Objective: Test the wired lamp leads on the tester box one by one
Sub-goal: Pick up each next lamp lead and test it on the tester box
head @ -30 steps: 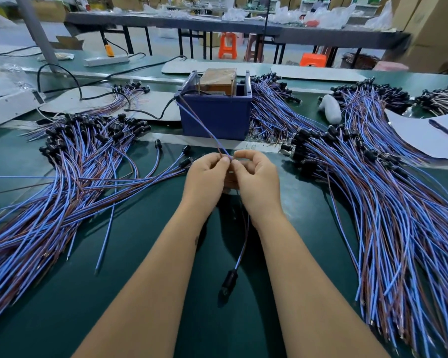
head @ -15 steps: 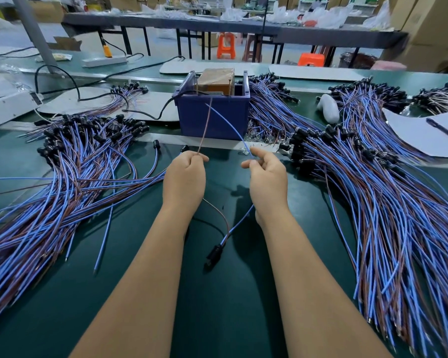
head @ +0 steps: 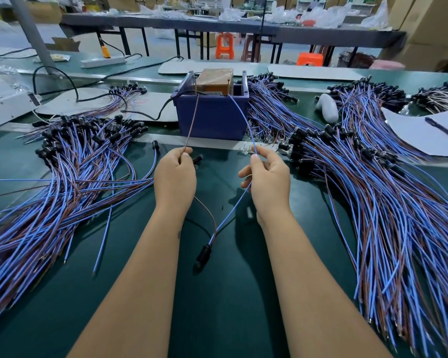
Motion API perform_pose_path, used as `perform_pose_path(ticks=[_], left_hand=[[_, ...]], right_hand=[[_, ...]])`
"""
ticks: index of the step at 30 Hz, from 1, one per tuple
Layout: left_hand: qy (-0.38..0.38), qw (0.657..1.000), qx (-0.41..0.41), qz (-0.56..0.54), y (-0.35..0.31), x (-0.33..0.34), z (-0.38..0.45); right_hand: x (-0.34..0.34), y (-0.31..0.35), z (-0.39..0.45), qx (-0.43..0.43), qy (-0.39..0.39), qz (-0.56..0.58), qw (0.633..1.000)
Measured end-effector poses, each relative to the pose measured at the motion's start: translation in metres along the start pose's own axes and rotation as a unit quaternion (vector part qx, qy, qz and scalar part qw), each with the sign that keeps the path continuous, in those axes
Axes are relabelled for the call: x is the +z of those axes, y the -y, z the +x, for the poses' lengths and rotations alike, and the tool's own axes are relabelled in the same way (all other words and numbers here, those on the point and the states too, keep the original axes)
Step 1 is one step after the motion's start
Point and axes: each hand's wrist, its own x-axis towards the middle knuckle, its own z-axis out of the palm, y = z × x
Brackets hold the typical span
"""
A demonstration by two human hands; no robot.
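Note:
The tester box [head: 212, 117] is a blue bin with a brown block inside, standing at the back centre of the green table. My left hand [head: 175, 177] pinches the brown wire [head: 192, 122] of one lamp lead. The blue wire [head: 243, 120] of the same lead is pinched by my right hand [head: 268, 182]. Both wire ends reach up to the top of the box. The lead's black lamp holder [head: 203, 254] lies on the table between my forearms.
A large pile of blue and brown leads [head: 62, 182] fans out on the left, another pile [head: 386, 202] on the right. A black cable [head: 150, 115] runs to the box. Papers with a pen [head: 442, 129] lie at the right, a white object [head: 327, 107] behind.
My hands moved apart from the centre, splitting the two wires. The wire ends went up to the top of the tester box, and the lamp holder slid a little left.

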Motion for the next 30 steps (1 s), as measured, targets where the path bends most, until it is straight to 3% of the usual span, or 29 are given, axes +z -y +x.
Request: perform_pose_path(ticks=[21, 26, 30], left_hand=[[-0.012, 1.000, -0.009, -0.024, 0.000, -0.003, 0.004], [0.024, 0.995, -0.022, -0.094, -0.005, -0.001, 0.000], [0.100, 0.980, -0.024, -0.168, -0.013, 0.002, -0.008]], right_hand=[[0.000, -0.001, 0.000, -0.004, 0.004, -0.019, 1.000], [0.003, 0.004, -0.007, -0.045, 0.037, -0.017, 0.998], [0.012, 0.004, -0.014, -0.090, 0.097, -0.072, 0.989]])
